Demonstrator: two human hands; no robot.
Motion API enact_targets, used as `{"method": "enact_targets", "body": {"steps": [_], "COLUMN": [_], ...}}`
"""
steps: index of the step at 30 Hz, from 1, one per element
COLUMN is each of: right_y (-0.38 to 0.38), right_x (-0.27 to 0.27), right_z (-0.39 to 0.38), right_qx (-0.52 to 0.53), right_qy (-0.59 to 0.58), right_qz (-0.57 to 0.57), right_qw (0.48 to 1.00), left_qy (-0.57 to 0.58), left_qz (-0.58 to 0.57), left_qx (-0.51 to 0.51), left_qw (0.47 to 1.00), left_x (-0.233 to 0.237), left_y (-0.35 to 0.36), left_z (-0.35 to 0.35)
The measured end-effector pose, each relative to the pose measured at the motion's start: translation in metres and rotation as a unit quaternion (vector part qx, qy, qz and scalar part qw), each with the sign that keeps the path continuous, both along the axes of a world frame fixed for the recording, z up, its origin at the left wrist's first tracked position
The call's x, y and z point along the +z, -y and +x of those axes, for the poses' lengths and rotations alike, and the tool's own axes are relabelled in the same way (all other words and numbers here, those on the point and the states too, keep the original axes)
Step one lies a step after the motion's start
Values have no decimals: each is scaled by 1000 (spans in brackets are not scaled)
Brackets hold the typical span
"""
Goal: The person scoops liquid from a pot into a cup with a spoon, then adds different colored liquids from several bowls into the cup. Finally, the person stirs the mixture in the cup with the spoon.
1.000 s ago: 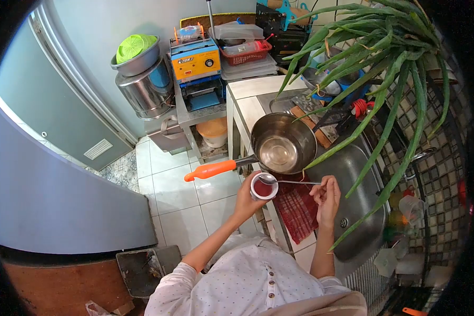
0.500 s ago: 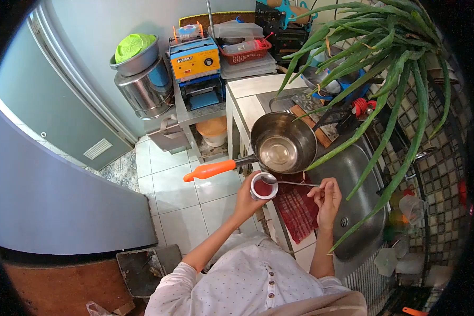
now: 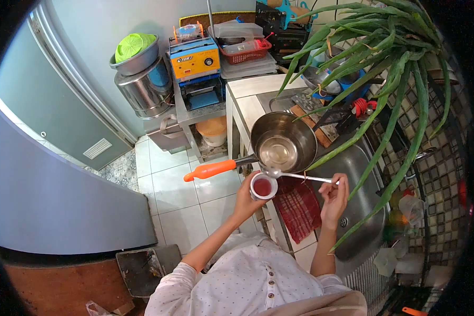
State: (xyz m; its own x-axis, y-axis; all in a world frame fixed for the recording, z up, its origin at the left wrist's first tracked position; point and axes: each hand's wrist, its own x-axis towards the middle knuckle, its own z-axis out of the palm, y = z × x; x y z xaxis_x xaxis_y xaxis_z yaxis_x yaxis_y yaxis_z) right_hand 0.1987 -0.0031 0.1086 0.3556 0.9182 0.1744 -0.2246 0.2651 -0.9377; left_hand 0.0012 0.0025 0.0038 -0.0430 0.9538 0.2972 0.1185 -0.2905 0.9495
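Observation:
My left hand [image 3: 247, 196] is wrapped round a small white cup [image 3: 255, 197] with red contents [image 3: 263, 186] inside. Pinched in my right hand [image 3: 334, 201] is the handle end of a metal spoon [image 3: 305, 177]. The spoon's bowl sits just above the cup's far rim, near the pot. A steel saucepan [image 3: 259, 126] with an orange handle [image 3: 216, 170] stands on the counter beyond both hands, with some clear liquid or shine at its bottom. Beneath the spoon lies a red checked cloth [image 3: 298, 210].
To the right is a steel sink [image 3: 361, 181], with long green leaves [image 3: 376, 137] hanging over it. A blue and yellow machine [image 3: 195, 63] stands at the back, beside a red basket [image 3: 245, 52]. Grey lidded metal pot [image 3: 142, 89] and tiled floor [image 3: 176, 197] lie left.
The spoon has come up out of the cup to above its far rim. My right hand has shifted slightly right and up with it. The left hand and cup stay put.

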Motion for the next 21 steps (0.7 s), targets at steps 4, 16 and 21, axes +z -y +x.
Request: {"method": "enact_targets", "body": {"steps": [4,16,21], "right_y": [-21,-48,-45], "right_x": [-13,-53,-52], "right_z": [9,7,12], "right_qx": [9,98,81], "right_qy": [52,88,-1], "right_qz": [20,-67,-64], "right_qw": [998,989,995], "left_qy": [-8,-14,-20], "left_qz": [4,0,0], "left_qx": [6,11,5], "left_qw": [1000,1000,1000], "left_x": [-3,-1,1], "left_y": [1,1,1], "left_z": [1,-3,-2]}}
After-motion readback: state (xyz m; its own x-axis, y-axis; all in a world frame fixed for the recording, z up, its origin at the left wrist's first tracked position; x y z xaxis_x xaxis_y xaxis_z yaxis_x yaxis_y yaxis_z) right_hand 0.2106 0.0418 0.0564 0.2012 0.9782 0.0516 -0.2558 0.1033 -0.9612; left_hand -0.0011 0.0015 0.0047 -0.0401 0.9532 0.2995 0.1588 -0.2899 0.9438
